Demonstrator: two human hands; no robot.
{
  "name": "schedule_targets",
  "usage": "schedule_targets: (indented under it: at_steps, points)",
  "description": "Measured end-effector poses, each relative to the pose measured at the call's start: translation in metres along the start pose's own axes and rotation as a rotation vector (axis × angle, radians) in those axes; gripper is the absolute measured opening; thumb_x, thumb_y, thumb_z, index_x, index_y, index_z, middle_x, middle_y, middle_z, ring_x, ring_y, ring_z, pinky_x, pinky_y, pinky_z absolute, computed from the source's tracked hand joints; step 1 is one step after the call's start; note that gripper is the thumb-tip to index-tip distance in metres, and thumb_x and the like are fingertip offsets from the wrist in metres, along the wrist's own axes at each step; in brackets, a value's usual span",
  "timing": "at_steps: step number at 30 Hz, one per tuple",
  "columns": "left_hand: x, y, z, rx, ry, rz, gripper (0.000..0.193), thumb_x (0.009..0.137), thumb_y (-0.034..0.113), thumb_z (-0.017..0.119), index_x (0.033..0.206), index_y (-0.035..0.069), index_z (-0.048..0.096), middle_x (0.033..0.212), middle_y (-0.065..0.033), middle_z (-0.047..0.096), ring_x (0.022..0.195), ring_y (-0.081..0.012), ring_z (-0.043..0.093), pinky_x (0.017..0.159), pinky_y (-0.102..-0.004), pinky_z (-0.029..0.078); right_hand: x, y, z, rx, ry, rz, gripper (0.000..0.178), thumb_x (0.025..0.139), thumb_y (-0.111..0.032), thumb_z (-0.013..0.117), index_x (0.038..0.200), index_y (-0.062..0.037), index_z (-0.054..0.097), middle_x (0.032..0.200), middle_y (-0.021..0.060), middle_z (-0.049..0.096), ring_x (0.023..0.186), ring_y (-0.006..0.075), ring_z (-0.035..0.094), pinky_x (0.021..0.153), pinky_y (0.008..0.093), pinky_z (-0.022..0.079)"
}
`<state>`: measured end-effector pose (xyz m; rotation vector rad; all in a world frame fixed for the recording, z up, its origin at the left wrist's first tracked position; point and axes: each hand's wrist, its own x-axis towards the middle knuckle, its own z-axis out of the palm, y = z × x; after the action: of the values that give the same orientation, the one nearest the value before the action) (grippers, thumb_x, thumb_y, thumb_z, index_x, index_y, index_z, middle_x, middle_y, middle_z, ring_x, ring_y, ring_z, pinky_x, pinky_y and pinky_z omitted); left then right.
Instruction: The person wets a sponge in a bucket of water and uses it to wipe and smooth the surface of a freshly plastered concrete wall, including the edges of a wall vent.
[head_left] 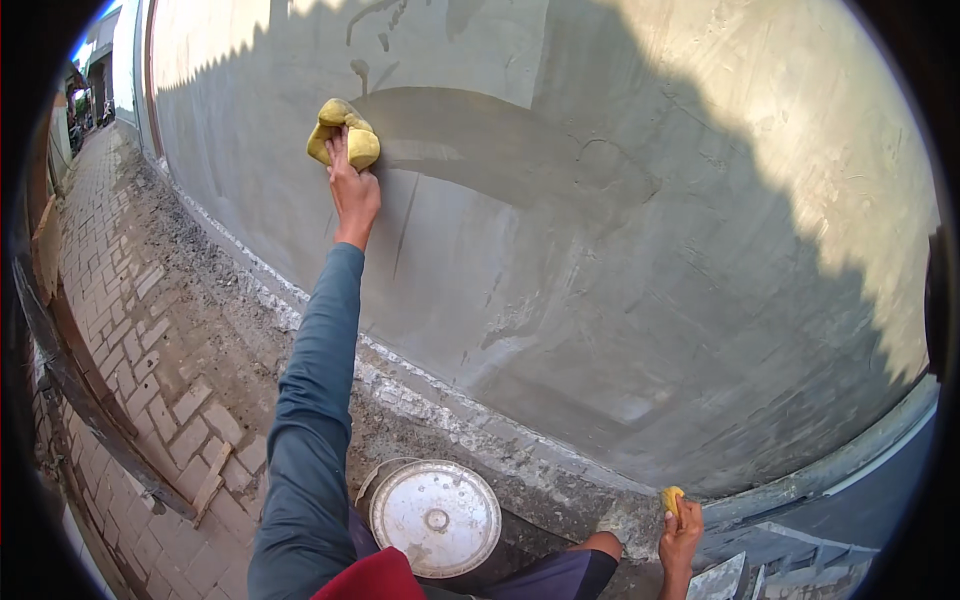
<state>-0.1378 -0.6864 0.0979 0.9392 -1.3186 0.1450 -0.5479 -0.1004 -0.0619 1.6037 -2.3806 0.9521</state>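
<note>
My left arm reaches up to a grey plastered wall (600,270). The left hand (353,195) is closed on a large yellow sponge (364,149), folded and pressed against the wall. A darker damp arc runs over the plaster to the right of this sponge. Low at the right, near the wall's foot, my right hand (680,535) pinches a small yellow sponge piece (672,497) between its fingers. Between my arms, a round white lid (436,515) covers a bucket standing by my legs; dried smears mark the lid.
A rough cement ledge (420,385) follows the wall's base. Brick paving (180,400) stretches along the left, with loose rubble and a short wood strip (212,484) on it. Wooden beams (85,390) stand at the far left. Grey boards or slabs (800,560) lie at lower right.
</note>
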Motion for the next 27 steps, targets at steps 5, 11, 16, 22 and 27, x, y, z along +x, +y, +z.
schedule_targets:
  at_steps: [5,11,16,22,27]
  points:
    - [-0.076,0.195,0.039,-0.307,-0.014,0.205,0.078,0.077,-0.004,0.059,0.152,0.011,0.038,0.155,-0.0149,0.038,0.148,-0.0414,0.021,0.119,-0.0593,0.006,0.007,0.01,-0.006,0.155,0.248,0.116,0.032,0.089,0.005,0.057,0.119,0.0081,0.064,0.099,0.0159,0.058,0.091,0.0284,0.06,0.084,0.0356,0.048]
    - [-0.21,0.233,0.004,-0.591,-0.815,0.633,0.085,0.071,-0.011,0.054,0.15,0.018,0.041,0.157,-0.0075,0.037,0.148,-0.0291,0.029,0.122,-0.0544,0.012,0.181,-0.138,-0.016,0.154,0.645,-0.438,0.036,0.092,0.006,0.06,0.128,0.0018,0.063,0.109,0.0155,0.061,0.097,0.0245,0.061,0.084,0.0358,0.051]
    - [-0.245,0.138,-0.093,-0.701,-0.705,-0.178,0.069,0.078,-0.015,0.045,0.143,0.007,0.049,0.149,-0.0138,0.048,0.143,-0.0309,0.039,0.118,-0.0433,0.026,0.327,-0.225,-0.028,-0.105,1.213,-0.544,0.039,0.084,0.006,0.07,0.122,0.0003,0.066,0.104,0.0137,0.062,0.095,0.0294,0.063,0.082,0.0391,0.053]
    - [-0.284,-0.002,-0.171,-0.715,-0.031,-1.069,0.034,0.102,0.019,0.056,0.129,-0.002,0.055,0.12,-0.0064,0.062,0.104,-0.0154,0.059,0.087,-0.0303,0.048,0.363,-0.407,0.142,-0.136,0.848,-1.012,0.04,0.075,0.003,0.063,0.115,0.0059,0.064,0.098,0.0112,0.059,0.086,0.0265,0.056,0.078,0.037,0.05]
    - [-0.317,-0.068,-0.187,-0.777,0.414,-1.217,0.044,0.101,0.029,0.058,0.133,-0.001,0.052,0.121,-0.0092,0.061,0.103,-0.0212,0.062,0.088,-0.0368,0.051,0.338,-0.435,0.206,0.009,0.416,-1.11,0.045,0.071,0.007,0.067,0.114,-0.0036,0.066,0.097,0.0072,0.059,0.09,0.025,0.057,0.078,0.0369,0.05]
